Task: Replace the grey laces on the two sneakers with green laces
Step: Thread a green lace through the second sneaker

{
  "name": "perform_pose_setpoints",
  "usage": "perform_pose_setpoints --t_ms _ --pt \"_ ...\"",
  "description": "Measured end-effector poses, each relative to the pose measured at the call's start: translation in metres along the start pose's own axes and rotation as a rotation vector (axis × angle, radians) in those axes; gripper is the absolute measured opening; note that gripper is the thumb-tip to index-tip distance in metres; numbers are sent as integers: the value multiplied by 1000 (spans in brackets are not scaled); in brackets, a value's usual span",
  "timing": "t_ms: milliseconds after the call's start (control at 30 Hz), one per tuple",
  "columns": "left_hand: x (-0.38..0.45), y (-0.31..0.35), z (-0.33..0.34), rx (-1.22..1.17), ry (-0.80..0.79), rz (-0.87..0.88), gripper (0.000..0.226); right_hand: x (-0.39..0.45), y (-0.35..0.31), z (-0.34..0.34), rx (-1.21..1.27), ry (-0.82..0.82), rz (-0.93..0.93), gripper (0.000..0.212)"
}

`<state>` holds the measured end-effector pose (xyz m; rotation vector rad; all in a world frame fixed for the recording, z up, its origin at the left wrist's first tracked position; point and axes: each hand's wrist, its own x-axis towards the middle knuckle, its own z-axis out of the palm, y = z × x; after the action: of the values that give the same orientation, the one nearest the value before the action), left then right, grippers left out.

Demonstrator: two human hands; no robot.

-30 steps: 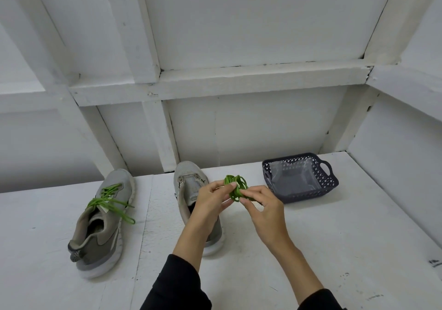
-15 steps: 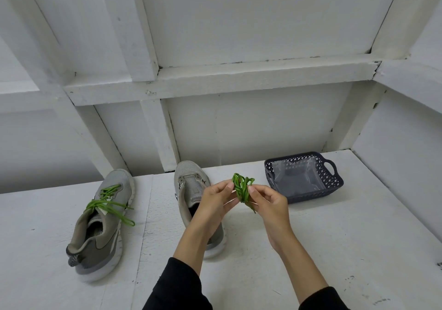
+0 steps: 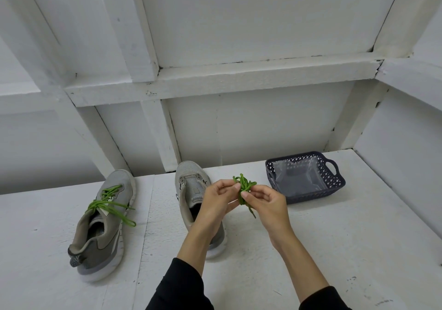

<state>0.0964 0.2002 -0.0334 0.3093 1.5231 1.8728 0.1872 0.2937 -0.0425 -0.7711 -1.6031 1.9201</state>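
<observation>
Two grey sneakers stand on the white table. The left sneaker (image 3: 102, 223) carries a green lace tied in a bow. The middle sneaker (image 3: 191, 190) shows no lace in its eyelets, and my left forearm covers its rear part. A bundled green lace (image 3: 244, 186) hangs above the table just right of that sneaker. My left hand (image 3: 216, 199) pinches the bundle from the left, and my right hand (image 3: 265, 201) pinches it from the right. One loose end dangles below my fingers.
A dark blue perforated basket (image 3: 334, 183) with a clear plastic bag inside sits at the back right. White beams and wall panels close off the back and right side. The white table (image 3: 334, 250) extends to the right of my hands.
The green bundle has risen slightly and loosened, with one end now dangling lower. Both hands stay pinched on it. The camera has tilted a little.
</observation>
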Motion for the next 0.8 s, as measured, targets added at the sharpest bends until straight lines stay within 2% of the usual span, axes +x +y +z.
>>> perform_pose_setpoints --t_ms 133,233,300,433,467,567,667,733,800 --pt "0 1 1 -18 -3 -16 11 2 3 0 -49 18 10 11" --pt "2 4 2 -128 16 -58 10 3 5 -1 -18 69 20 11" --pt "5 8 1 -233 87 -48 7 5 6 -3 67 120 69 10" --pt "15 17 -7 -242 243 27 15 13 13 -16 193 202 180 16" --pt "17 19 -10 -195 283 51 14 15 16 -18 202 214 194 16" --pt "21 23 -20 140 425 183 13 20 20 -22 307 265 216 17" --pt "19 31 -28 218 473 280 14 22 24 -26 421 298 271 15" --pt "17 37 -33 268 406 282 14 22 33 -29 296 310 282 15" --pt "18 38 -37 368 347 298 13 20 44 -31 -22 264 241 18"
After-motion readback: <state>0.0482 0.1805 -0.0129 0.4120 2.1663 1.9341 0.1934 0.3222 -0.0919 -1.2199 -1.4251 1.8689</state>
